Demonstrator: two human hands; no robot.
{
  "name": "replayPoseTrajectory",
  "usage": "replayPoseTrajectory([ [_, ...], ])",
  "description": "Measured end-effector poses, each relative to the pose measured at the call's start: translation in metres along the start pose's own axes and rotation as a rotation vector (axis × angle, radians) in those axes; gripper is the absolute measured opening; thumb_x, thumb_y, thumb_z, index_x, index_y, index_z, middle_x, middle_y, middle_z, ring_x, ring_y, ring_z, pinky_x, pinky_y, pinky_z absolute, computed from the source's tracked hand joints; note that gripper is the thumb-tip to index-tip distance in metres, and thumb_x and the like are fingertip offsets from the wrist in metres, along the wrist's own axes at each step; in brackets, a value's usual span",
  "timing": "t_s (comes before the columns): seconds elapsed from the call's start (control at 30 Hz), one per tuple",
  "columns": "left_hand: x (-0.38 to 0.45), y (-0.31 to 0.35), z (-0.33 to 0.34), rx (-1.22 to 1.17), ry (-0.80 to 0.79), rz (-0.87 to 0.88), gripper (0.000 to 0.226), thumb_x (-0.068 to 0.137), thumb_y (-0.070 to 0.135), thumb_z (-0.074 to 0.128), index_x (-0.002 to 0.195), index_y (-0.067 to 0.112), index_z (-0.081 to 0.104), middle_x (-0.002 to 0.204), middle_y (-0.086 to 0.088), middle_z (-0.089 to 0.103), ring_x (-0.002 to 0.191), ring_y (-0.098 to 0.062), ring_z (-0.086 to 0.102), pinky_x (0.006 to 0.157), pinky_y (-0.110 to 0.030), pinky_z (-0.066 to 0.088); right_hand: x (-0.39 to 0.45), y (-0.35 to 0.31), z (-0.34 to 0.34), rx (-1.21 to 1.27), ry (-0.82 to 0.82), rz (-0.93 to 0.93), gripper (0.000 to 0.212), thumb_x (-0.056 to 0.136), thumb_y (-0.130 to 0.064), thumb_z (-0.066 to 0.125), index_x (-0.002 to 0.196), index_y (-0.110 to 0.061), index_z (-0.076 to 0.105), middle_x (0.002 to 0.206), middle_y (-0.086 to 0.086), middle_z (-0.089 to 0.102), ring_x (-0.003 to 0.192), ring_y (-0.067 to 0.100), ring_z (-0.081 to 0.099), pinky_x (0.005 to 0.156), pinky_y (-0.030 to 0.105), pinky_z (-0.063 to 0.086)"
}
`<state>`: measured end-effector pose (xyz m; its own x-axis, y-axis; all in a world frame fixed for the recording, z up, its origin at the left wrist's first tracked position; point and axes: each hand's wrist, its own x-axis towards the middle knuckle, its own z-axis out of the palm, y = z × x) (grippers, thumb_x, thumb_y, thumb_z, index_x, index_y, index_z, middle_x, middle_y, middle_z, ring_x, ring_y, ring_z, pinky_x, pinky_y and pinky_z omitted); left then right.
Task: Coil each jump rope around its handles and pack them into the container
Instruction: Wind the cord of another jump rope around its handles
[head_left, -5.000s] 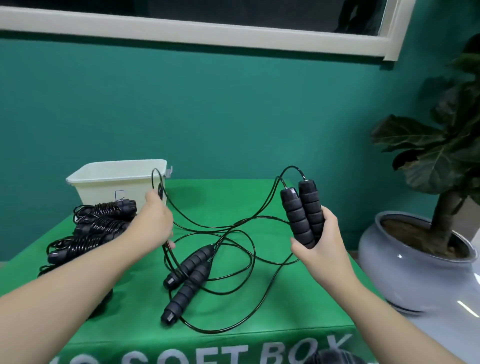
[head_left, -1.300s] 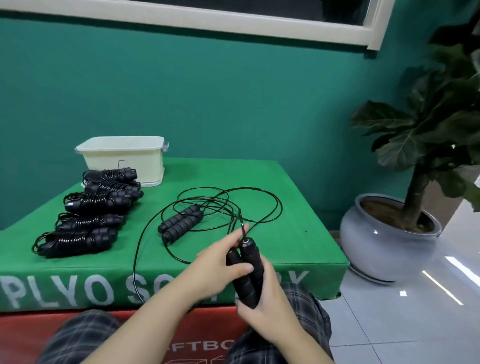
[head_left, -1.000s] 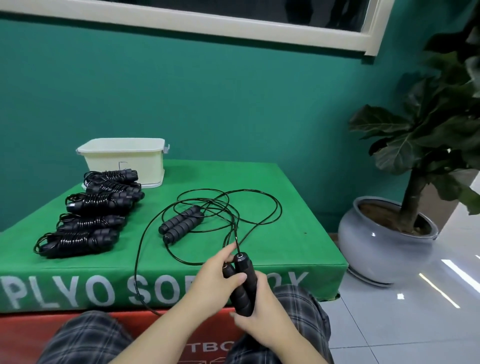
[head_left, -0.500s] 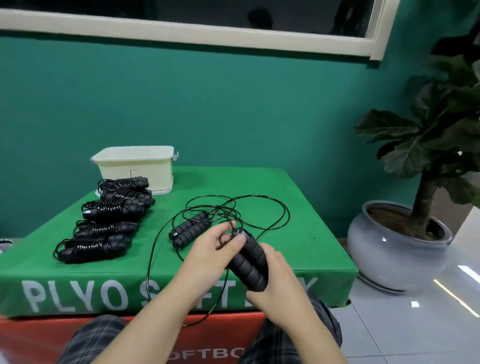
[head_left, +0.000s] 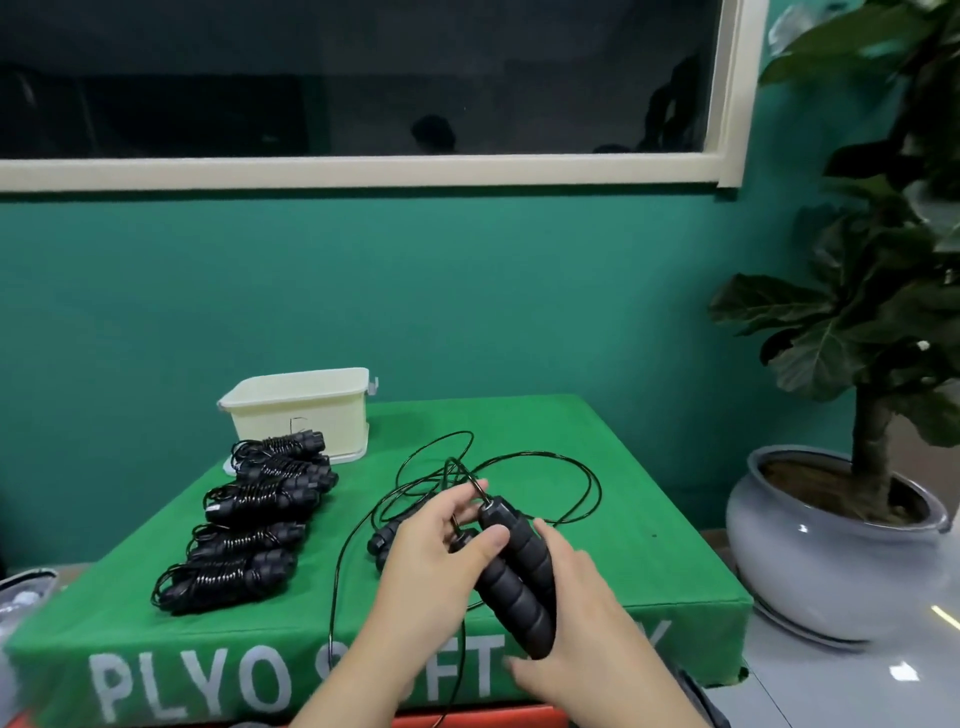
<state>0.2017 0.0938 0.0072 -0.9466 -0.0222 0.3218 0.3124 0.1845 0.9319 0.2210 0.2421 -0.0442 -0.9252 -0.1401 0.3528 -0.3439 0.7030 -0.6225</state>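
Observation:
My right hand (head_left: 582, 618) grips a pair of black foam jump rope handles (head_left: 517, 571), held side by side and tilted in front of the green box. My left hand (head_left: 441, 551) pinches the thin black cord (head_left: 467, 480) where it leaves the handle tops. Loose cord loops (head_left: 582, 493) lie on the box top, and one strand hangs over the front edge. A second pair of handles (head_left: 382, 540) lies behind my left hand, mostly hidden. Several coiled ropes (head_left: 254, 514) sit in a row at the left. A cream container (head_left: 306, 408) stands at the back left.
The green plyo soft box (head_left: 665, 561) serves as the work surface, with a red layer beneath it. A large potted plant in a grey pot (head_left: 826, 545) stands on the floor to the right. A teal wall and window are behind.
I have raised the paired handles higher and closer, tilting them. My left hand still pinches the cord at the handle tops. The view has tipped upward.

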Motion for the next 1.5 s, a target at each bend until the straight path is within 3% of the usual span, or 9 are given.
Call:
replayPoseTrajectory([
  [0.2,-0.002,0.01,-0.002,-0.084,0.003,-0.078,0.027,0.085,0.013,0.067,0.105,0.03,0.061,0.094,0.005,0.073,0.09,-0.005,0.066,0.091,-0.04,0.053,0.004,-0.001,-0.01,-0.045,0.158,0.051,0.046,0.064,-0.022,0.059,0.104,-0.034,0.04,0.098,-0.014,0.047,0.093,0.011,0.049,0.077,0.029,0.045],
  [0.33,0.005,0.014,-0.023,0.536,0.033,0.072,0.023,0.089,0.043,0.057,0.111,0.036,0.055,0.081,0.008,0.061,0.074,-0.002,0.054,0.067,-0.017,0.041,0.007,0.021,-0.016,-0.246,0.279,-0.055,0.057,0.059,-0.019,0.063,0.109,-0.038,0.042,0.092,-0.019,0.044,0.083,0.014,0.043,0.067,0.031,0.04],
  [0.43,0.004,0.016,-0.032,0.688,0.155,0.354,0.038,0.089,0.057,0.045,0.115,0.032,0.057,0.099,0.019,0.049,0.1,-0.001,0.044,0.085,-0.018,0.031,0.007,0.03,-0.023,-0.315,0.336,-0.096,0.073,0.05,-0.012,0.072,0.111,-0.039,0.043,0.09,-0.013,0.05,0.077,0.015,0.042,0.059,0.029,0.041],
  [0.6,-0.001,0.019,-0.016,0.763,-0.185,0.48,0.075,0.083,0.072,-0.002,0.126,0.039,0.05,0.117,0.035,0.044,0.116,0.016,0.034,0.117,-0.025,0.001,0.006,0.022,-0.029,-0.347,0.328,-0.155,0.077,0.046,-0.009,0.073,0.112,-0.039,0.045,0.094,-0.014,0.049,0.084,0.012,0.034,0.058,0.026,0.04],
  [0.77,-0.001,0.003,-0.021,0.639,-0.22,0.344,0.073,0.076,0.082,0.004,0.12,0.044,0.048,0.103,0.028,0.059,0.099,0.008,0.053,0.088,-0.024,0.043,0.004,0.012,-0.033,-0.318,0.33,-0.236,0.074,0.05,-0.011,0.067,0.114,-0.039,0.047,0.097,-0.016,0.048,0.089,0.013,0.038,0.06,0.027,0.046],
  [0.9,0.003,0.006,-0.033,0.714,-0.258,0.325,0.073,0.071,0.088,0.017,0.12,0.041,0.045,0.088,0.027,0.056,0.084,0.007,0.052,0.07,-0.013,0.038,0.002,0.006,-0.03,-0.263,0.318,-0.223,0.071,0.055,-0.02,0.058,0.119,-0.043,0.041,0.104,-0.021,0.045,0.095,0.007,0.037,0.065,0.022,0.042],
  [1.03,0.002,0.015,-0.036,0.776,-0.257,0.301,0.04,0.087,0.05,0.056,0.123,0.034,0.045,0.085,0.025,0.049,0.078,0.006,0.048,0.067,-0.011,0.036,0.002,0.006,-0.022,-0.261,0.256,-0.219,0.08,0.062,-0.018,0.062,0.128,-0.046,0.026,0.114,-0.019,0.039,0.103,0.005,0.031,0.072,0.023,0.04],
  [1.23,0.003,0.015,-0.037,0.766,-0.295,0.354,0.076,0.069,0.077,0.039,0.132,0.035,0.045,0.109,0.028,0.048,0.1,0.007,0.044,0.086,-0.009,0.032,0.004,0.014,-0.015,-0.243,0.267,-0.151,0.069,0.068,-0.005,0.061,0.12,-0.037,0.029,0.11,-0.016,0.035,0.098,0.005,0.027,0.074,0.024,0.036],
  [1.5,0.011,0.002,-0.048,0.682,-0.276,0.428,0.057,0.073,0.086,0.019,0.057,0.037,0.043,0.065,0.014,0.049,0.068,-0.006,0.048,0.059,-0.015,0.033,0.006,0.019,-0.023,-0.277,0.31,-0.147,0.053,0.064,-0.004,0.057,0.109,-0.029,0.043,0.1,-0.016,0.037,0.092,0.008,0.032,0.071,0.023,0.033],
])
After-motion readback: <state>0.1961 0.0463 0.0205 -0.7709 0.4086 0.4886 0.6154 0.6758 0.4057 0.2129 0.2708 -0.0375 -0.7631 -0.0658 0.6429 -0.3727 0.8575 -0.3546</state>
